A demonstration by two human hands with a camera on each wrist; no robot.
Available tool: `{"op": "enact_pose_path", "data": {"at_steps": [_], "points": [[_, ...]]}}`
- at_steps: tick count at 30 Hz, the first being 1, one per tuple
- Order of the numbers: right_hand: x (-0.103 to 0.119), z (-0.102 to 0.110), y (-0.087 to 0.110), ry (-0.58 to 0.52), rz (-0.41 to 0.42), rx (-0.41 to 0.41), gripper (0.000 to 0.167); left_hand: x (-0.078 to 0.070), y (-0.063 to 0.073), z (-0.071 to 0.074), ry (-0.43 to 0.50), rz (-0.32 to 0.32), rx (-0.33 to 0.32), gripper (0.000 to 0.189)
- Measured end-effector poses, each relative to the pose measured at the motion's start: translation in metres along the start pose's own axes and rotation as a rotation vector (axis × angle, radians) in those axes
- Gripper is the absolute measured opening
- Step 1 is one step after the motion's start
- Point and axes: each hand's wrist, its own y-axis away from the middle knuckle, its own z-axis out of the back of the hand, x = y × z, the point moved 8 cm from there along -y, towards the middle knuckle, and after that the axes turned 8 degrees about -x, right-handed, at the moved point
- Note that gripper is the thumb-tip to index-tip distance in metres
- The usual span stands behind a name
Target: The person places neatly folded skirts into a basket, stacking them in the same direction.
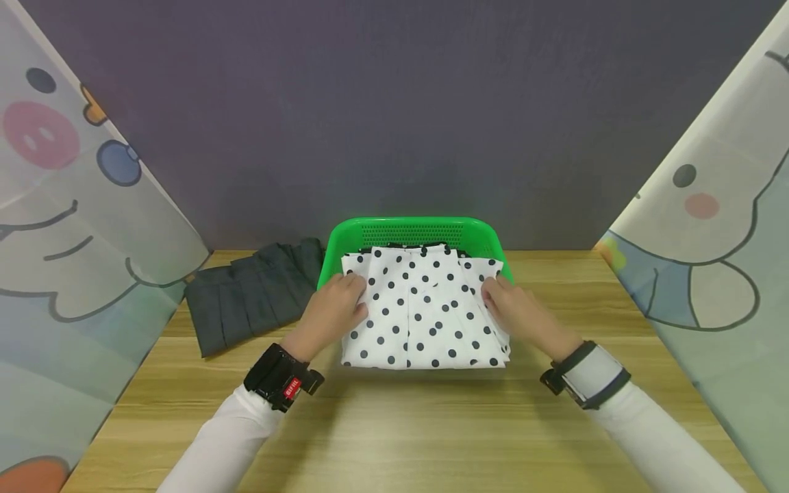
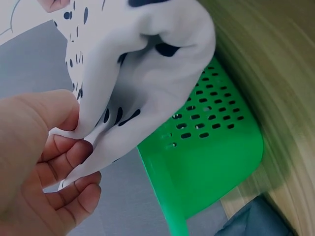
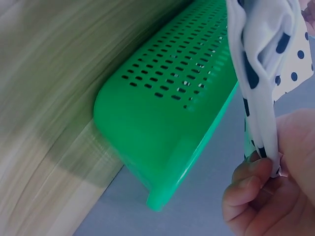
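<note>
Both nearly closed, my left hand (image 1: 333,306) and right hand (image 1: 516,308) pinch the cloth (image 1: 425,311) by its sides at frame centre, over the basket (image 1: 422,222). With only the sides held, I suspect its loose folds could sag apart.

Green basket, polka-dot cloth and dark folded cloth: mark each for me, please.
Green basket (image 3: 152,120): right wrist view, on the smooth part of its wall beside the holes.
Polka-dot cloth (image 1: 425,308): head view, middle of its dotted face.
Dark folded cloth (image 1: 253,298): head view, middle of its upper surface.
</note>
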Motion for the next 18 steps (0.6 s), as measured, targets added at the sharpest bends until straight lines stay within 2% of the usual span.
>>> {"op": "enact_pose_path", "data": {"at_steps": [9,14,18], "points": [[-0.008,0.001,-0.019,0.034,-0.026,0.011,0.007,0.013,-0.018,-0.005,0.008,0.022,-0.002,0.009],[-0.012,0.003,-0.032,0.041,-0.032,0.026,0.007,0.020,-0.028,-0.008,0.017,0.063,0.034,0.008],[-0.016,0.004,-0.041,0.049,-0.046,0.033,0.008,0.024,-0.036,-0.008,0.032,0.070,0.039,0.008]]}}
